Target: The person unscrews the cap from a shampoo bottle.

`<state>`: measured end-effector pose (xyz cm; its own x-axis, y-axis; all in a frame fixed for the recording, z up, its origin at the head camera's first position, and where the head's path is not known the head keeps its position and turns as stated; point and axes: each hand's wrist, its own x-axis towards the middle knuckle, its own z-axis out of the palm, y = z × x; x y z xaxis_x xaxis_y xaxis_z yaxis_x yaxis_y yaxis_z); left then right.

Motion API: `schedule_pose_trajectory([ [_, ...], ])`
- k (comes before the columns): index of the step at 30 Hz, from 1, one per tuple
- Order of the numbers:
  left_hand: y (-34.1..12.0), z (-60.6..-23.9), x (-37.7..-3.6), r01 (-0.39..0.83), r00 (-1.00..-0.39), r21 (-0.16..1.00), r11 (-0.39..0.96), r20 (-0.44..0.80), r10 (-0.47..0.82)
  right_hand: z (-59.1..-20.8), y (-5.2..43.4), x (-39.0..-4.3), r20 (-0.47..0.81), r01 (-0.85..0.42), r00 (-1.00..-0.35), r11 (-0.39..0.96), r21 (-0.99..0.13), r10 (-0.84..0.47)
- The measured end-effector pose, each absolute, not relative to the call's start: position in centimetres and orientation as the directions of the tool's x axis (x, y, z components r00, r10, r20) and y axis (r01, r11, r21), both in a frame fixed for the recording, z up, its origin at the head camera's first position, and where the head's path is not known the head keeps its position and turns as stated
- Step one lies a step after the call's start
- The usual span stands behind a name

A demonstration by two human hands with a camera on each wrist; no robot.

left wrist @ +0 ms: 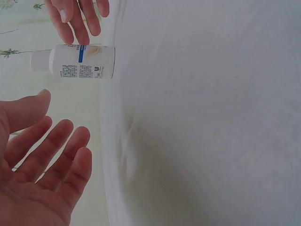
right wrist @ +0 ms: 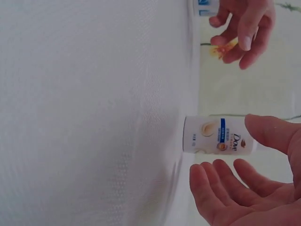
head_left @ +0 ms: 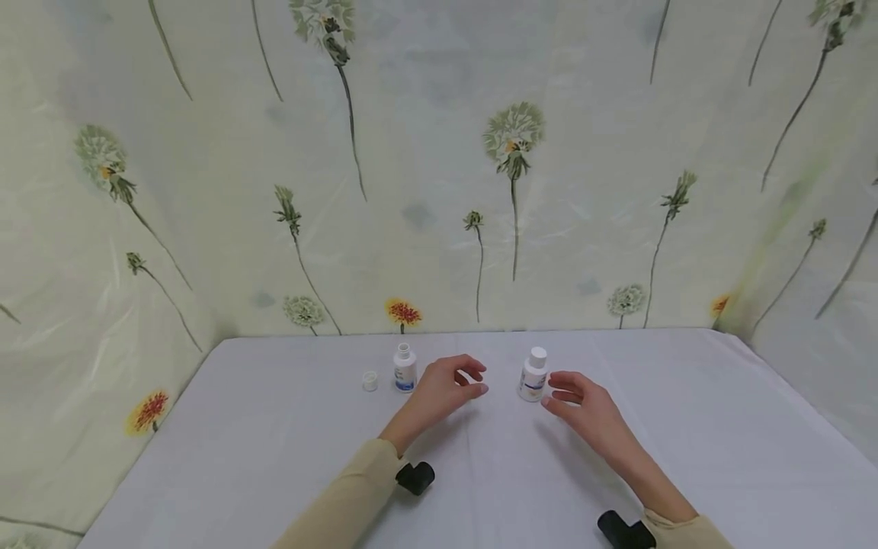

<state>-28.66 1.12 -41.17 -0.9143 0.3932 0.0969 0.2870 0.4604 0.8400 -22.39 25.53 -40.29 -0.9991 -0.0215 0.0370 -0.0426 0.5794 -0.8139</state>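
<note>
Neither hand grips anything. The right hand (head_left: 583, 408) is held with its fingers loosely spread, the fingertips (head_left: 552, 399) just beside the capped Dove bottle (head_left: 533, 374); in the right wrist view the thumb appears to lie against the bottle's upper part (right wrist: 221, 135), though true contact cannot be confirmed from that angle. The left hand (head_left: 446, 389) is likewise unclenched, its fingers lightly curled around nothing, and is placed between the two bottles, apart from both. The capped bottle stands upright on the white tablecloth (head_left: 480, 473), right of centre. An uncapped bottle (head_left: 405, 368) of similar make stands upright to the left, with its loose white cap (head_left: 370, 380) resting on the cloth just beside it. A floral backdrop (head_left: 439, 168) encloses the table on three sides.

The step in hand is judged to be the approach to the capped bottle, no hold having yet been taken. The next move would call for the right fingers to be closed round the bottle's body, so that it is steadied upright, while the left hand is brought to the cap (head_left: 538, 354) for twisting.
</note>
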Motion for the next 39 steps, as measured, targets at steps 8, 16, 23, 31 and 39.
schedule_pose_trajectory([
  [8,2.6,-41.0,-29.4,0.277,-0.926,0.849,0.449,0.111,0.362,-40.7,25.5,-23.3,0.005,-0.029,-0.999,0.565,-0.824,-0.044],
  [16,4.3,-40.6,-30.0,0.31,-0.919,0.859,0.407,0.161,0.36,-41.3,25.5,-24.5,-0.004,-0.016,-0.999,0.55,-0.835,-0.036],
  [23,5.7,-40.4,-30.2,0.342,-0.91,0.862,0.375,0.205,0.36,-41.8,25.3,-25.1,0.023,-0.045,-0.999,0.523,-0.851,-0.048],
  [31,7.1,-40.2,-30.1,0.37,-0.898,0.866,0.337,0.241,0.369,-42.2,25.2,-25.3,0.037,-0.055,-0.998,0.491,-0.87,-0.046],
  [39,8.4,-40.3,-30.4,0.378,-0.885,0.886,0.268,0.261,0.386,-42.5,25.1,-25.6,0.089,-0.103,-0.995,0.515,-0.851,-0.053],
])
